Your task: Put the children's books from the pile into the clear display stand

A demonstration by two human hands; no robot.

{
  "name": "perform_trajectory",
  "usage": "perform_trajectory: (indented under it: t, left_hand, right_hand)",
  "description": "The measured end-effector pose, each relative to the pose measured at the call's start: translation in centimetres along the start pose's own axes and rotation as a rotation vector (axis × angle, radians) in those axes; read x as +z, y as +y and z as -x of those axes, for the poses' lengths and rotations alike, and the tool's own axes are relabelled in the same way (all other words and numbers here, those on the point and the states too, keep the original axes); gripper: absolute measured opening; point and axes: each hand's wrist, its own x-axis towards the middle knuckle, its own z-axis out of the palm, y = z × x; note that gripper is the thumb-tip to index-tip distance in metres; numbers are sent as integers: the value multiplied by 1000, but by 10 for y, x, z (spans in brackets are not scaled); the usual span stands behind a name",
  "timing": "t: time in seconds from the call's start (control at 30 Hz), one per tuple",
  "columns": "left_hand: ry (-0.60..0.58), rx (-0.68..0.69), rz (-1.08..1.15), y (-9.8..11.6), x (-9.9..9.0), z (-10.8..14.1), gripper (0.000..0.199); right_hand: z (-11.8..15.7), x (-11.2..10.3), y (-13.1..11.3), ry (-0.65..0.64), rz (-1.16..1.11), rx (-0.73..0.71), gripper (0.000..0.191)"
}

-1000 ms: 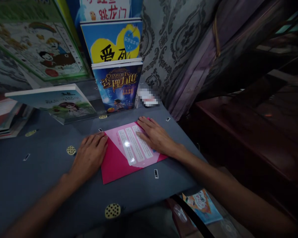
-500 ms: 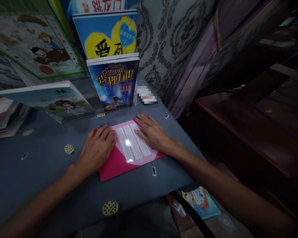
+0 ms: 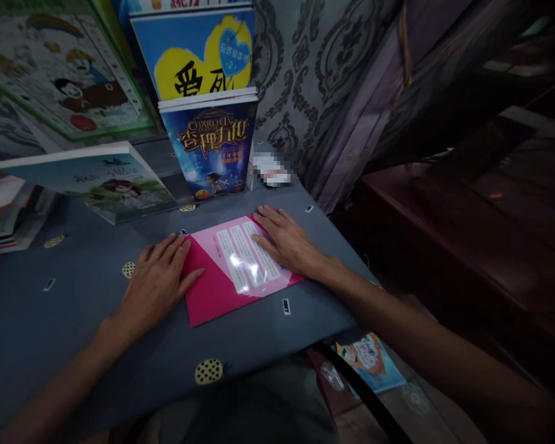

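A pink book (image 3: 213,296) lies flat on the table, its pale pink panel carrying several white text strips and a glare. My left hand (image 3: 160,277) rests at the book's left edge, fingers stretched forward and thumb over the cover. Across the book's right side lies my right hand (image 3: 291,243), flat, fingers extended and thumb spread over the printed panel. Neither hand is wrapped round anything.
Behind stand a dark blue book (image 3: 213,148), a yellow-and-blue book (image 3: 192,55) and a large green-bordered book (image 3: 74,80). A pale green book (image 3: 124,185) leans left of them. Stacked books (image 3: 18,216) sit far left. Below the table's right edge lies another book (image 3: 372,364).
My left hand has slid left toward the book's edge, its thumb spreading out and more of the cover showing. My right hand stays on the right side. The view has shifted slightly.
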Motion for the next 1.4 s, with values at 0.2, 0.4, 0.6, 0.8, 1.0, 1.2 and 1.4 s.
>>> perform_trajectory:
  t: [0.2, 0.4, 0.6, 0.8, 1.0, 1.2, 1.4]
  left_hand:
    - [4, 1, 1, 0, 2, 2, 62]
    - [8, 0, 22, 0, 3, 3, 62]
    - [54, 47, 47, 7, 0, 3, 50]
    - [28, 207, 150, 43, -6, 3, 43]
    - [-88, 261, 81, 91, -6, -13, 52]
    - [-161, 284, -62, 112, -4, -22, 51]
    - [-167, 396, -193, 121, -10, -18, 49]
  right_hand:
    - [29, -1, 8, 5, -19, -1, 57]
    - [62, -4, 10, 26, 17, -34, 54]
    - [90, -12, 10, 13, 29, -79, 58]
    - [100, -16, 9, 16, 23, -101, 66]
    - [100, -17, 7, 41, 13, -105, 63]
    - [100, -17, 10, 65, 17, -130, 63]
    - [100, -19, 12, 85, -46, -206, 49]
